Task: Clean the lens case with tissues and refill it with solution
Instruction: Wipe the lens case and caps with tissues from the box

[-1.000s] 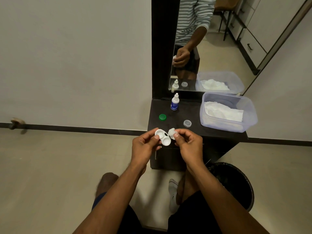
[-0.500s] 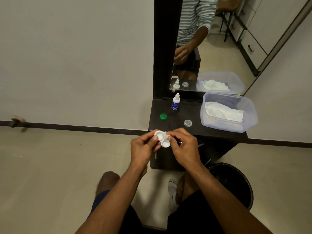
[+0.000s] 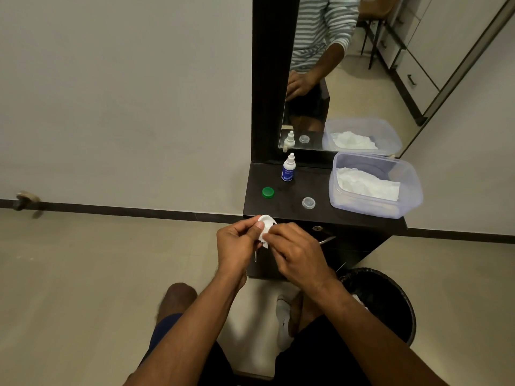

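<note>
Left hand (image 3: 237,243) pinches the small white plastic lens case (image 3: 266,222) above the dark worktop (image 3: 320,215) edge, right hand (image 3: 298,252) now pressing its tissue wad in — wiping underway, refill pending.

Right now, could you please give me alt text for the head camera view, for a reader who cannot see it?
Two hands hold a white lens case before a dark dresser: the left hand grips it, the right hand presses in a tissue. On the dresser stand a solution bottle, a green cap, a clear cap and a tub of tissues.
</note>
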